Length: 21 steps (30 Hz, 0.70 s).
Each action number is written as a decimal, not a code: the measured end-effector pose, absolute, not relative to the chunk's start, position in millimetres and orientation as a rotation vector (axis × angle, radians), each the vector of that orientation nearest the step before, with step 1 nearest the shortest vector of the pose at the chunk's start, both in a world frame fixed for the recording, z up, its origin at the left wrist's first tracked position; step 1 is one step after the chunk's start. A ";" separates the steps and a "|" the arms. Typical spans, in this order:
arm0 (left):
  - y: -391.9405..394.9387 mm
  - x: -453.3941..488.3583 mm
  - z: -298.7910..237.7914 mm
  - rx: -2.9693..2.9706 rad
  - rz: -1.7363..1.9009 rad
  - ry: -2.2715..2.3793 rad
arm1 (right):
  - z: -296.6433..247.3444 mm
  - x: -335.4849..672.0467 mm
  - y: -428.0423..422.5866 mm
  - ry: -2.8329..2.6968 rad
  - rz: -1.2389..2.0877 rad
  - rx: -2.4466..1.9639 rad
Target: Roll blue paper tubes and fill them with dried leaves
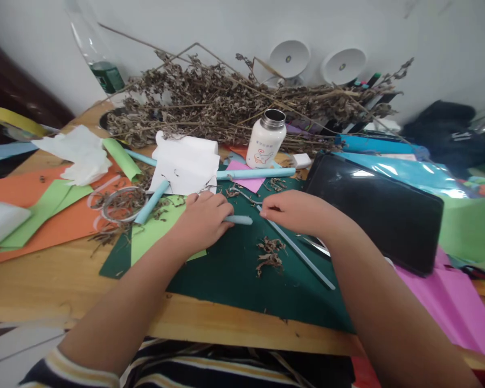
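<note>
My left hand (pixel 207 216) curls over a short light-blue rolled paper tube (pixel 241 220), whose end pokes out to the right of the fingers. To its right, my right hand (pixel 286 209) has its fingers pinched together; what they hold, if anything, is hidden. A dry stem (pixel 244 195) reaches those fingertips from the left. Just beneath them a thin pale-blue stick (pixel 303 254) slants down to the right across the dark green mat (pixel 226 280). Crumbled dry leaves (pixel 270 256) lie between the hands. A light-green sheet (pixel 149 237) is partly under my left forearm.
Behind the hands stand a white open bottle (pixel 262 143) and a long pile of dried plants (pixel 210 91). A black tablet (pixel 380 210) lies at the right, with scissors (pixel 317 247) beside my right wrist. White paper (pixel 186 161) and another blue tube (pixel 258 173) lie behind.
</note>
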<state>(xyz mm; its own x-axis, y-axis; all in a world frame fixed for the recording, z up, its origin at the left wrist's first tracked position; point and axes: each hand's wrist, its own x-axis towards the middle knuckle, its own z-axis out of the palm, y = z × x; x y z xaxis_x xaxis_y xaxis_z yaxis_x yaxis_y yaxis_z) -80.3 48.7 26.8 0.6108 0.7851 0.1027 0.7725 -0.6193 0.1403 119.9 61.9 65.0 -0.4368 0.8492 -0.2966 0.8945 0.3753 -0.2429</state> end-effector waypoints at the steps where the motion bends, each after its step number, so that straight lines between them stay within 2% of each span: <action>1: 49.9 -84.0 27.4 2.704 0.361 1.381 | 63.9 115.1 65.6 2.538 -0.581 1.587; 4: 56.3 -97.1 27.6 2.381 0.990 1.505 | 57.9 94.2 71.3 2.648 -0.553 1.595; 6: 61.7 -103.1 25.7 1.977 1.418 1.410 | 52.5 76.0 71.4 2.692 -0.519 1.552; 9: 67.8 -105.8 23.2 1.451 1.747 1.145 | 44.4 49.7 68.8 2.740 -0.460 1.416; 14: 69.0 -104.0 23.8 1.294 1.735 1.050 | 34.3 27.5 68.4 2.747 -0.365 1.297; 21: 67.1 -106.0 20.0 1.392 1.634 1.156 | 34.1 36.3 71.6 2.763 -0.522 1.296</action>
